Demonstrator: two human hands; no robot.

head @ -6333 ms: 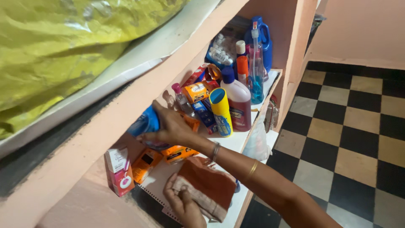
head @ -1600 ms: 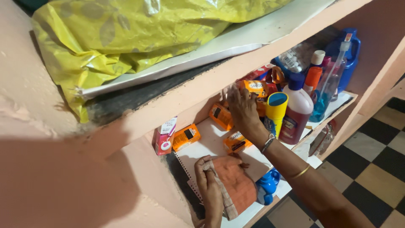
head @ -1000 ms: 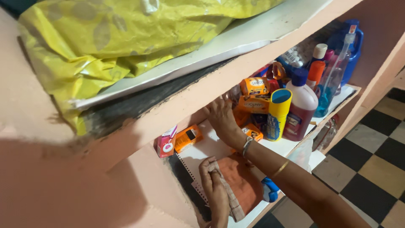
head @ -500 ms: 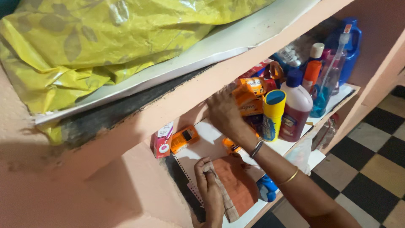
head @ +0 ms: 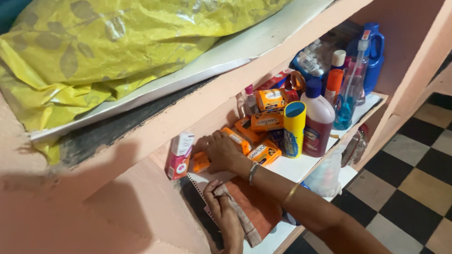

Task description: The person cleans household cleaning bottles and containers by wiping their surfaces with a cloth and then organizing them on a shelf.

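Your right hand [head: 221,153] lies palm-down over a small orange soap box [head: 201,161], fingers curled on it but not clearly closed; it sits just right of the pink carton [head: 179,155], at the back of the shelf [head: 301,167]. I judge the box light, stiff cardboard with glossy, slightly slick faces; take it across its short sides, thumb against fingers, without crushing it.

Your left hand [head: 228,216] is nearer you than the pink carton, fingers pinching the edge of the brown cloth [head: 256,211] flat against the shelf. The cloth is soft and limp and will bunch if dragged.

Half a second ago your right hand was up among the stacked orange boxes [head: 263,117], well right of the pink carton; now it is low beside it. The left hand has stayed on the cloth.
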